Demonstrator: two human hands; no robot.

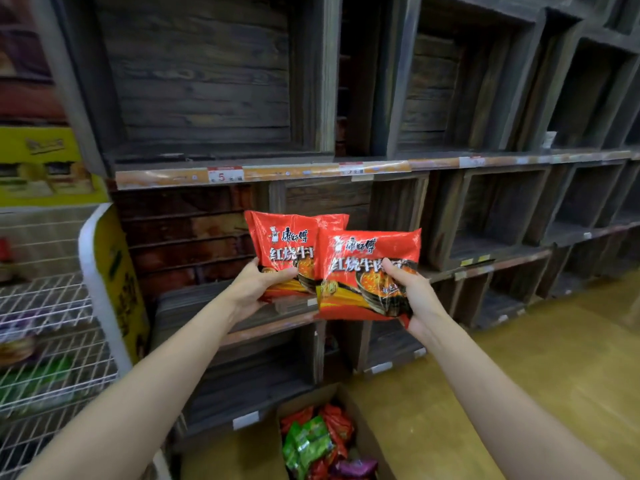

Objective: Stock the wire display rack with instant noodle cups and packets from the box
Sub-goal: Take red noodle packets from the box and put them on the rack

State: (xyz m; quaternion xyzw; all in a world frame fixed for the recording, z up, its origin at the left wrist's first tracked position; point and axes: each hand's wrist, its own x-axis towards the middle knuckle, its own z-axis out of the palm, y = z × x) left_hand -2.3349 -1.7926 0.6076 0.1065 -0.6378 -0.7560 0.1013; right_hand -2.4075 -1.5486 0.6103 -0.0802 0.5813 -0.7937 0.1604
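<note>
Dark wooden shelving [207, 81] fills the wall of a shop aisle, its cubbyholes bare behind an orange price strip [263, 173] that runs along the front edge of one shelf. Two arms reach out toward the shelves. The left hand [254, 289] grips a red noodle packet [280, 244] by its lower left corner, thumb on the front and fingers curled behind. The right hand [414, 299] grips a second red noodle packet [363, 271] by its lower right corner in the same way. Both packets are held upright in the air in front of the middle shelf, the right one overlapping the front of the left one.

At the left edge of the view stands a white wire display rack [48, 341] with a yellow side panel [119, 282]; blurred goods lie on its shelves. On the yellow-brown floor [519, 375] below the hands, close against the foot of the wooden shelving, sits an open cardboard box [367, 434] holding a loose heap of red, green and purple packets [318, 441].
</note>
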